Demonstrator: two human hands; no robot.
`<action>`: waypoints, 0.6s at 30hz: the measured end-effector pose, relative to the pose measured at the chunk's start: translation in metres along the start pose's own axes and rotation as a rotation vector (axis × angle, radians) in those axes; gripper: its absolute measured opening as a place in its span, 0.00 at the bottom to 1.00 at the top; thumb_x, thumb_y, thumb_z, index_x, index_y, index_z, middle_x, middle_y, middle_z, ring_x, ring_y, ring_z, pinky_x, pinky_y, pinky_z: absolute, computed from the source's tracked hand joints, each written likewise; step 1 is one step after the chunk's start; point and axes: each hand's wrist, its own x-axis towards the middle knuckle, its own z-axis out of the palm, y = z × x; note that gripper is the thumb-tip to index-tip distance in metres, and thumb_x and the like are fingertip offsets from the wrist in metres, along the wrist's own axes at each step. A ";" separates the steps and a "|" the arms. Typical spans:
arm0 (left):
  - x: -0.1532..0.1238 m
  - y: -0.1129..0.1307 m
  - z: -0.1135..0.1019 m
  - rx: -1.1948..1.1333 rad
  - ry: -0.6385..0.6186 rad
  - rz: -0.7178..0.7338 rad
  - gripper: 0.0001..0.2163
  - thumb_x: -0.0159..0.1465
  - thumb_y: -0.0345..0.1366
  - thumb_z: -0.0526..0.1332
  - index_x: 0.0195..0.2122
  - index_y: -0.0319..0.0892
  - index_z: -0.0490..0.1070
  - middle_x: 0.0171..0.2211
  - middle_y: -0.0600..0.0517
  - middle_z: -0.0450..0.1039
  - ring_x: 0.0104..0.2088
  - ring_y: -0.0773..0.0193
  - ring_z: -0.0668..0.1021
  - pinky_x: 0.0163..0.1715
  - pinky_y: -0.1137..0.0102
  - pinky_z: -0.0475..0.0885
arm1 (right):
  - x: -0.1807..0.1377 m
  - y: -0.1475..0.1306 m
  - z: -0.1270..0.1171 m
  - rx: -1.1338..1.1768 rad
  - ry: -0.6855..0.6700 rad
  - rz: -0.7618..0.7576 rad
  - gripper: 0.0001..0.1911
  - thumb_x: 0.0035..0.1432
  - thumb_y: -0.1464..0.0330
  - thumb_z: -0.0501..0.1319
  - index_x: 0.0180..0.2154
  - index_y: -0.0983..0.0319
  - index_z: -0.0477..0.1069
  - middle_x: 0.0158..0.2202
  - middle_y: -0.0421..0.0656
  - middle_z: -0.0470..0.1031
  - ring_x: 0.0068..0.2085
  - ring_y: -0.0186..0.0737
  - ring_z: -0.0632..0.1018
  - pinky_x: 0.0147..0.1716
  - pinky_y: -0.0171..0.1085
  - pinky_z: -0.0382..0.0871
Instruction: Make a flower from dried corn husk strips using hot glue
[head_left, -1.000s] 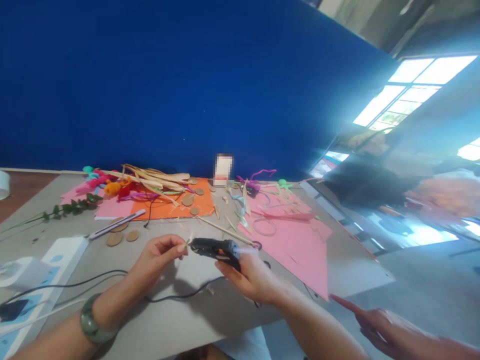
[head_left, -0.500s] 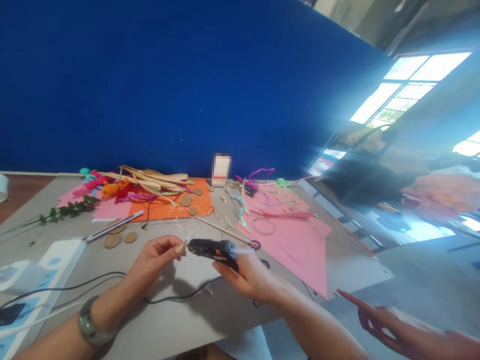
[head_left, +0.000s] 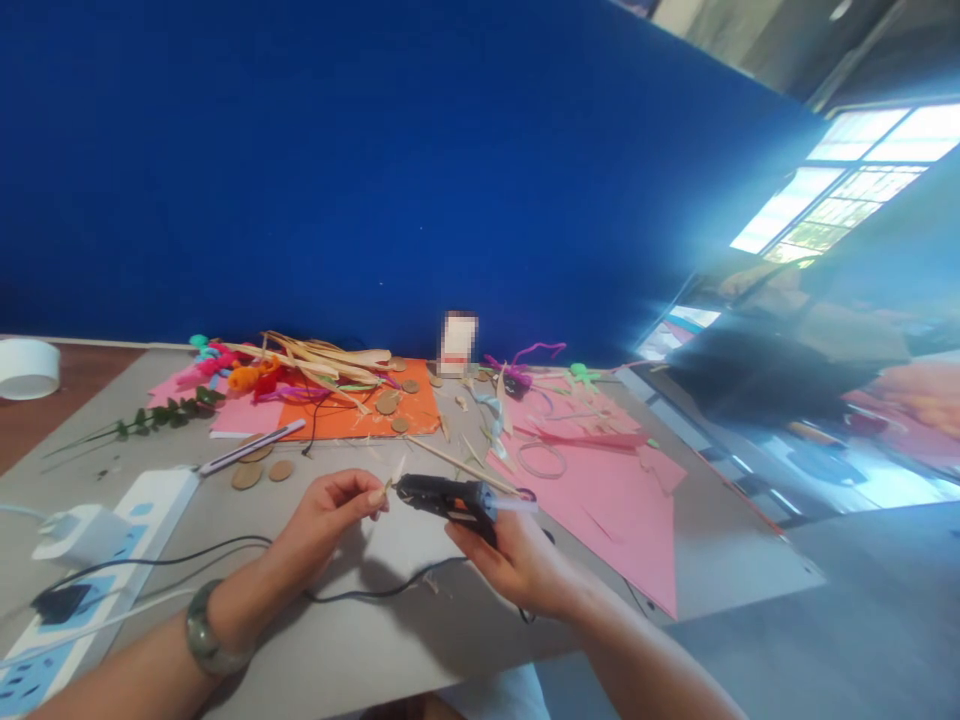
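Note:
My right hand (head_left: pixel 517 560) grips a black glue gun (head_left: pixel 448 496), its nozzle pointing left over the grey table (head_left: pixel 360 640). My left hand (head_left: pixel 330 512), with a green bangle on the wrist, pinches a small pale straw piece (head_left: pixel 393 478) right at the nozzle tip. The gun's black cord (head_left: pixel 352 592) trails under both hands toward a white power strip (head_left: pixel 97 560) at the left.
Orange paper (head_left: pixel 360 415) with straw strips, cardboard discs and coloured pipe cleaners lies at the back. Pink paper (head_left: pixel 600 490) covers the right side. A leafy sprig (head_left: pixel 161 418), a white pen (head_left: pixel 251 447) and a tape roll (head_left: pixel 28 368) are at the left. A blue wall stands behind.
The view has shifted slightly to the left. Another person's pointing hand at the lower right has gone from view. My hands keep the same hold.

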 end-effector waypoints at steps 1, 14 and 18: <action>0.000 0.000 0.000 -0.003 -0.005 0.003 0.09 0.53 0.40 0.69 0.25 0.39 0.74 0.22 0.53 0.71 0.26 0.67 0.69 0.30 0.73 0.63 | 0.000 0.000 0.000 0.003 -0.007 -0.002 0.10 0.65 0.66 0.51 0.37 0.63 0.68 0.26 0.40 0.68 0.28 0.35 0.68 0.31 0.34 0.64; -0.001 0.000 0.000 0.009 -0.015 0.015 0.09 0.53 0.41 0.68 0.25 0.40 0.74 0.22 0.53 0.71 0.26 0.66 0.69 0.31 0.72 0.63 | 0.002 0.000 -0.003 0.037 -0.045 0.022 0.11 0.64 0.65 0.52 0.41 0.65 0.69 0.33 0.45 0.74 0.32 0.39 0.72 0.34 0.36 0.68; 0.000 -0.001 -0.001 0.025 -0.015 0.010 0.10 0.54 0.41 0.67 0.26 0.39 0.74 0.22 0.53 0.70 0.26 0.66 0.69 0.31 0.72 0.64 | 0.002 0.000 -0.002 0.043 -0.041 0.016 0.10 0.64 0.65 0.53 0.40 0.64 0.69 0.30 0.43 0.73 0.31 0.38 0.72 0.32 0.35 0.68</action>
